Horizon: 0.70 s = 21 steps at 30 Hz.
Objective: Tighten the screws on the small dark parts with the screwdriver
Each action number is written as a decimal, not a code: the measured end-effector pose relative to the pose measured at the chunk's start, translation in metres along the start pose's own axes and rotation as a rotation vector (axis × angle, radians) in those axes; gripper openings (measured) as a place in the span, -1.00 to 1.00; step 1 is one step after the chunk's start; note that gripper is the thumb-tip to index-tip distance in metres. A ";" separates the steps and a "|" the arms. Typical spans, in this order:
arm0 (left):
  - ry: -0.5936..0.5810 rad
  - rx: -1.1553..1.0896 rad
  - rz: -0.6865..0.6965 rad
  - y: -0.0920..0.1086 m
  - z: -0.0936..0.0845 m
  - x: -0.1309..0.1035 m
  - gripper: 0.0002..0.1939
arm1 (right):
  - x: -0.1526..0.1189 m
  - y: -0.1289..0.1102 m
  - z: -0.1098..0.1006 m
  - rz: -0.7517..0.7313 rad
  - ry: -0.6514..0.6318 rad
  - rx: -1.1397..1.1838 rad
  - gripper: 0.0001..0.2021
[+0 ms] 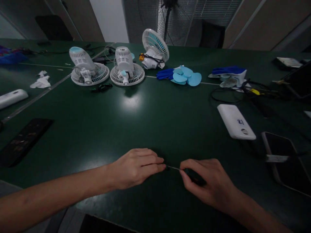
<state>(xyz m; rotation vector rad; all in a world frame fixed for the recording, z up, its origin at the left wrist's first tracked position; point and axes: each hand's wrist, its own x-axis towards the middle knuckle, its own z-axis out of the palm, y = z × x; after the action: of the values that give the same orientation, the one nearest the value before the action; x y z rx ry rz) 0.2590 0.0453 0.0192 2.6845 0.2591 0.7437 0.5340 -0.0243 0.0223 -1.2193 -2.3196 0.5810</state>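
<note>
My right hand grips a screwdriver by its dark handle, low over the green table. The thin metal shaft points left, toward the fingertips of my left hand. Those fingers are pressed together at the tabletop, around something mostly hidden under them. Only a small dark bit shows past the fingertips, where the screwdriver's tip meets it or comes very near; I cannot tell which.
Three small white fans stand or lie along the back. Light-blue fan blades and blue gloves lie right of them. A white power bank, phone and cables are at right. A black power strip lies left.
</note>
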 end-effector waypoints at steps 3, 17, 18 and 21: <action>0.007 -0.017 -0.013 -0.001 0.000 0.000 -0.74 | -0.001 0.002 0.001 0.011 -0.024 0.002 -0.90; -0.063 -0.329 -0.266 -0.006 0.001 0.004 -0.80 | 0.001 0.001 0.007 -0.059 -0.035 -0.106 -0.87; -0.064 -0.363 -0.291 -0.007 0.001 0.003 -0.81 | 0.001 0.000 0.008 -0.067 -0.020 -0.109 -0.87; -0.057 -0.409 -0.322 -0.008 0.003 0.002 -0.82 | 0.001 0.000 0.010 -0.092 0.022 -0.118 -0.87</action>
<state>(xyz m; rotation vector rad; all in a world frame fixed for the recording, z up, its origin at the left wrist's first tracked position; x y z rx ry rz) 0.2620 0.0525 0.0145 2.2036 0.4578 0.5500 0.5279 -0.0249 0.0144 -1.1570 -2.4061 0.4021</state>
